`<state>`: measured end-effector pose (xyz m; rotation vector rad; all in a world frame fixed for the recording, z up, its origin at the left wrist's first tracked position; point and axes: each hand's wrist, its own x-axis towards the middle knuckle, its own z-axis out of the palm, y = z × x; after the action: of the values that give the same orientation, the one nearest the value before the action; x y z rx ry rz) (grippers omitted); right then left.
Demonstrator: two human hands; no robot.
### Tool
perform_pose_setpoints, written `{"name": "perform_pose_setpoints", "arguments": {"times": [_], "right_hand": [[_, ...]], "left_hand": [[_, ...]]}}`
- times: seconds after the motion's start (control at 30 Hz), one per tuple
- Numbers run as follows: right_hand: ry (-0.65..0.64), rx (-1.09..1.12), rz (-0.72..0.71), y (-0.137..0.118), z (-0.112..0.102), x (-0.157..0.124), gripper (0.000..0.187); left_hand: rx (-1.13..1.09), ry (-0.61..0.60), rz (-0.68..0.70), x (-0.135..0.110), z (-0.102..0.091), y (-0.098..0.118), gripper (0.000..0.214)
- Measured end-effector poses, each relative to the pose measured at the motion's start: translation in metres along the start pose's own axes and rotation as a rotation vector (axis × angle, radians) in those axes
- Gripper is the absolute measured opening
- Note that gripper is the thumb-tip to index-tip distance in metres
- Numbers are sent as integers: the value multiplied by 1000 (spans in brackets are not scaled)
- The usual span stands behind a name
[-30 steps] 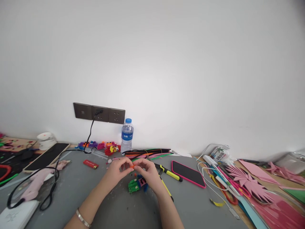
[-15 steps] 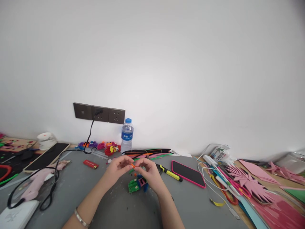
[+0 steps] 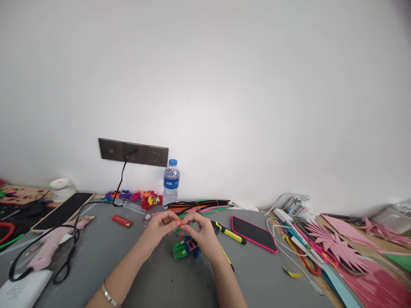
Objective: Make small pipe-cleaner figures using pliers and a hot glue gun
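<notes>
My left hand (image 3: 160,231) and my right hand (image 3: 201,233) meet above the grey table (image 3: 128,273), fingertips pinched together on a small orange piece (image 3: 180,223), which looks like a bit of pipe cleaner. Just below the hands lies a small green, pink and blue craft figure (image 3: 183,248). A silver bracelet (image 3: 109,295) sits on my left wrist. A bundle of coloured pipe cleaners (image 3: 199,205) lies just beyond the hands.
A water bottle (image 3: 171,182) stands by the wall under a socket strip (image 3: 133,152). A red lighter (image 3: 122,220), a pink glue gun (image 3: 54,244) with black cable, a yellow cutter (image 3: 228,232), a pink-cased phone (image 3: 254,233) and pink paper cut-outs (image 3: 340,246) lie around.
The hands barely move; the fingers shift slightly on the orange piece, and the left forearm has drifted a little.
</notes>
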<state>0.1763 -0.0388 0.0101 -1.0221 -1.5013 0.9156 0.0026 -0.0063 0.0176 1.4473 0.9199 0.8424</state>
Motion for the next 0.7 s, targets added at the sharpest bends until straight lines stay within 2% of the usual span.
{"name": "perform_pose_setpoints", "arguments": {"times": [0.2, 0.37, 0.53, 0.7], "right_hand": [[30, -48, -33, -2, -2, 1, 10], [-14, -33, -43, -6, -4, 1, 15], [55, -90, -81, -6, -2, 1, 11], [32, -148, -140, -4, -2, 2, 13]], "left_hand": [[3, -26, -20, -1, 0, 3, 37], [4, -56, -53, -1, 0, 6, 40], [-17, -14, -61, -1, -1, 9, 42], [76, 24, -19, 0, -5, 7, 36]]}}
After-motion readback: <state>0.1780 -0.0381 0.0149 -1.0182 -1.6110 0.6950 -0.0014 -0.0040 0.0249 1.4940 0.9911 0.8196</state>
